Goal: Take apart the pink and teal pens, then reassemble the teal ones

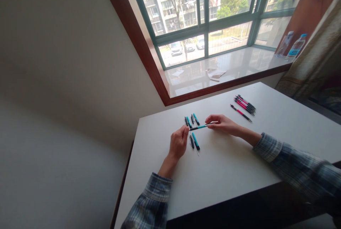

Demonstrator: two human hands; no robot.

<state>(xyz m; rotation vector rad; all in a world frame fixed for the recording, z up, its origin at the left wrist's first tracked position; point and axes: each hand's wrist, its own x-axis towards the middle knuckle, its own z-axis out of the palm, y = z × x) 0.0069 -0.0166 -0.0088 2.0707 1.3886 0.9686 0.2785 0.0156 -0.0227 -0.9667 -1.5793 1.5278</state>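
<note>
Between my two hands a teal and black pen [200, 127] is held nearly level above the white table. My left hand [179, 141] pinches its black end with thumb and fingers. At the other end, my right hand [221, 123] closes its fingertips round the pen. Behind it lie teal and black pen parts [196, 119], some partly hidden by the held pen. Nearer to me are a teal barrel piece [195, 140], a black piece [192, 142] and a thin white refill [197, 152], just right of my left hand.
Several pink and black pens [244, 105] lie grouped at the back right of the white table [223, 165]. Beyond it, the window sill [191, 81] holds a crumpled paper or cloth [215, 74] and plastic bottles [296, 47]. A curtain [306, 58] hangs at the right.
</note>
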